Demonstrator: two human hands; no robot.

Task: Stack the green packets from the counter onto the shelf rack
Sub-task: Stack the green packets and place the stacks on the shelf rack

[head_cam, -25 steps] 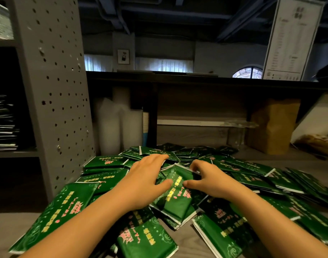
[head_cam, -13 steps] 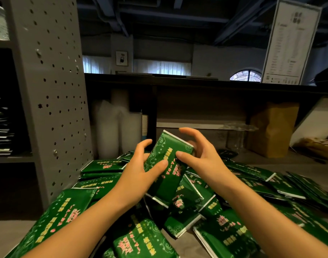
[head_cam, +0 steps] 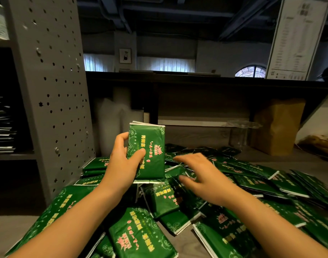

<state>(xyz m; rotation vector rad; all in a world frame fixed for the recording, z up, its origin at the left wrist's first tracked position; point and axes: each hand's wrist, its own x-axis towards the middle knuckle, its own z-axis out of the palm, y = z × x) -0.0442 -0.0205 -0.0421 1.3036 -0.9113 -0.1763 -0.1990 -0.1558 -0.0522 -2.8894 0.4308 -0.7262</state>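
Observation:
My left hand (head_cam: 120, 164) grips an upright stack of green packets (head_cam: 150, 144) above the counter, thumb across the printed front. My right hand (head_cam: 198, 175) hovers just right of it, fingers spread and relaxed, holding nothing, blurred by motion. Beneath both hands a loose pile of several green packets (head_cam: 252, 175) with yellow and pink print covers the grey counter (head_cam: 3, 233). The shelf rack (head_cam: 48, 86), a grey perforated panel, stands at the left, with dark stacked packets (head_cam: 1, 127) on its shelf.
White plastic-wrapped rolls (head_cam: 114, 123) stand behind the pile near the rack. A brown paper bag (head_cam: 276, 125) and a clear glass (head_cam: 237, 135) sit at the back right under a dark counter ledge (head_cam: 196, 77). A white menu board (head_cam: 297, 36) leans at the upper right.
Both hands lifted a packet bundle from the pile. The right hand has since let go and dropped toward the pile, while the left hand turned the bundle upright.

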